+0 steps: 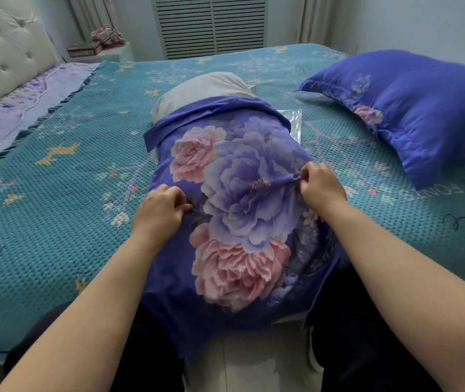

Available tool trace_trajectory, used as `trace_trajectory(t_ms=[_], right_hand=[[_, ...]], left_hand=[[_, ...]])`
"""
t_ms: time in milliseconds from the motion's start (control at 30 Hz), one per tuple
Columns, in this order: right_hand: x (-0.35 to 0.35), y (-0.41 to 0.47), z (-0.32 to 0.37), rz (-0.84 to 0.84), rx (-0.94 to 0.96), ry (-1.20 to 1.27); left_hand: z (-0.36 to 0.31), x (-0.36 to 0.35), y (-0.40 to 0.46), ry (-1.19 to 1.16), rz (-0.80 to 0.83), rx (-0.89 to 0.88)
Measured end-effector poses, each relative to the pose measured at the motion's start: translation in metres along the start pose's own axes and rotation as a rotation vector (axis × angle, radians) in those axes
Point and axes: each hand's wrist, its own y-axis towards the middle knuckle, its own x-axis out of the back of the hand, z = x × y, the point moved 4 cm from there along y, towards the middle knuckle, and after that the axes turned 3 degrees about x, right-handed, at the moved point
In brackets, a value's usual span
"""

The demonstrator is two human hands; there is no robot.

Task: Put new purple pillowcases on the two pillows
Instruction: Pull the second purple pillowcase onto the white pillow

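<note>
One pillow looks finished: over at the far right, the dressed pillow (pixel 412 108) lies on the bed (pixel 55 179), fully inside its purple case and well clear of the action.

All eyes on the second pillow (pixel 205 89) in the middle. The purple pillowcase (pixel 234 207), big pink and lilac flowers on it, covers most of it, but the pale far end pokes out beyond the folded-back open edge of the case. The near end hangs off the bed edge toward the person's lap.

The left hand (pixel 160 209) rests on the left side of the case, fingers curled and apparently pinching the fabric. The right hand (pixel 320 185) is clearly pinching, thumb and fingers gathering a ridge of cloth on the right side. The hands are set apart, one on each flank of the pillow.

My read: roughly three quarters done. What remains is to work the case up over that exposed far end, close the flap and smooth it out. A clear plastic wrapper (pixel 295 123) peeks from under the pillow's right side, likely the packaging.
</note>
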Motion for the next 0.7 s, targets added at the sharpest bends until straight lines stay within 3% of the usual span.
trace_trajectory(t_ms=[200,334,500,701], right_hand=[[0.007,-0.002,0.001,-0.171,-0.057,0.243],[0.007,0.006,-0.002,-0.193,-0.059,0.498],[0.011,0.013,-0.006,-0.106,-0.039,0.635],[0.011,0.017,-0.004,0.097,0.019,0.565]], left_hand=[[0.003,-0.001,-0.002,0.075,0.031,0.035],[0.001,0.006,-0.001,0.009,0.021,0.052],[0.004,0.015,0.002,-0.055,0.027,0.061],[-0.008,0.020,0.004,-0.018,-0.151,0.015]])
